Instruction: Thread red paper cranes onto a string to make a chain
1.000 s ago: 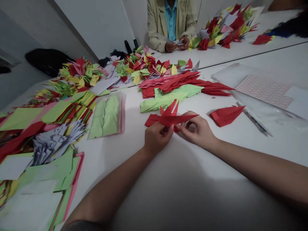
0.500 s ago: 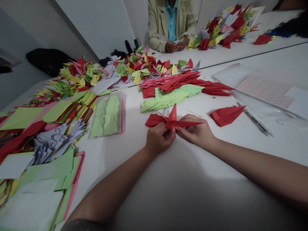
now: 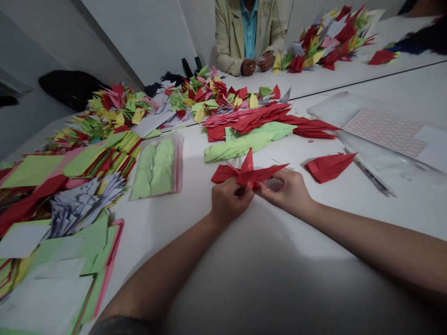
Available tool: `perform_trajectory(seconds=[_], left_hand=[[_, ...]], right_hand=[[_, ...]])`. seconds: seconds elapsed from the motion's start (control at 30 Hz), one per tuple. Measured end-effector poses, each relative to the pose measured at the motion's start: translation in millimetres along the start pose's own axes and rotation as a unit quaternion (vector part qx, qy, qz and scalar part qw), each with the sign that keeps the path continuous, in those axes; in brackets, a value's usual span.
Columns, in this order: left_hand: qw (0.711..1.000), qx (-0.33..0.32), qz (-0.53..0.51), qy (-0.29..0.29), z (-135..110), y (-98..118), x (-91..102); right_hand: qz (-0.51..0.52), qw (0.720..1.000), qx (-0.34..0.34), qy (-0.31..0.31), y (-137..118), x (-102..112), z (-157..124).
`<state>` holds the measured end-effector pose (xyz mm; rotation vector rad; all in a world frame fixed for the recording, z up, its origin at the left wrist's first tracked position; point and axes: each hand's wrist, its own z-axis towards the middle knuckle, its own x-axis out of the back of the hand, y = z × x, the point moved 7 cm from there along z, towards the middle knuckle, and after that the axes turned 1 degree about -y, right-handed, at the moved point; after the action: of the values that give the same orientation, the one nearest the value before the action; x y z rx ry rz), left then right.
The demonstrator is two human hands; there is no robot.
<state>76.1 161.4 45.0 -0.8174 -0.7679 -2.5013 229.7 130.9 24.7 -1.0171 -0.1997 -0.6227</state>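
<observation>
A red origami crane [image 3: 249,173] is held just above the white table, its wings spread to both sides and a point standing up. My left hand [image 3: 228,197] pinches its underside from the left, thumb against the paper. My right hand [image 3: 288,188] grips its lower right edge between thumb and fingers; the far wing partly covers those fingers. To the right of my right hand lies a red folded paper piece [image 3: 330,167]. Beyond the crane are a stack of green folded papers [image 3: 251,142] and a pile of red folded papers [image 3: 261,118].
At left are stacked paper sheets [image 3: 80,251] and a clear packet of green folded papers [image 3: 153,167]. A heap of colourful paper cranes [image 3: 216,93] spreads behind. At right lie a pen [image 3: 373,177] and a pink-patterned sheet [image 3: 384,132]. A person [image 3: 249,37] sits across, hands holding paper.
The crane has tilted in my hands: its right wing now points slightly upward and its standing point leans a little left. My hands stay in nearly the same place.
</observation>
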Motion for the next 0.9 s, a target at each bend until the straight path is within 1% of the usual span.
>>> perform_trajectory(seconds=[0.1, 0.23, 0.4, 0.53, 0.67, 0.8, 0.9], left_hand=[[1.000, 0.004, -0.003, 0.011, 0, 0, 1.7], [1.000, 0.010, -0.009, 0.011, 1, -2, 1.9], [0.999, 0.028, -0.010, 0.018, 1, -7, 3.2], [0.999, 0.035, -0.021, 0.010, 1, -9, 1.2], [0.999, 0.006, -0.037, -0.018, 0, -5, -4.0], [0.996, -0.040, -0.059, -0.054, -1, 3, -9.1], [0.992, -0.048, -0.089, -0.080, 0, 5, -11.2]], right_hand=[[0.019, 1.000, 0.000, 0.002, -1, 1, 1], [0.043, 0.999, -0.003, -0.006, 0, 1, 2], [0.059, 0.998, -0.021, 0.010, 4, 5, 3], [0.058, 0.998, 0.000, -0.025, 0, 2, 4], [0.068, 0.997, 0.012, -0.033, -1, 0, 3], [0.109, 0.992, 0.015, -0.062, -2, -4, 1], [0.121, 0.990, 0.018, -0.065, -3, -4, 0]])
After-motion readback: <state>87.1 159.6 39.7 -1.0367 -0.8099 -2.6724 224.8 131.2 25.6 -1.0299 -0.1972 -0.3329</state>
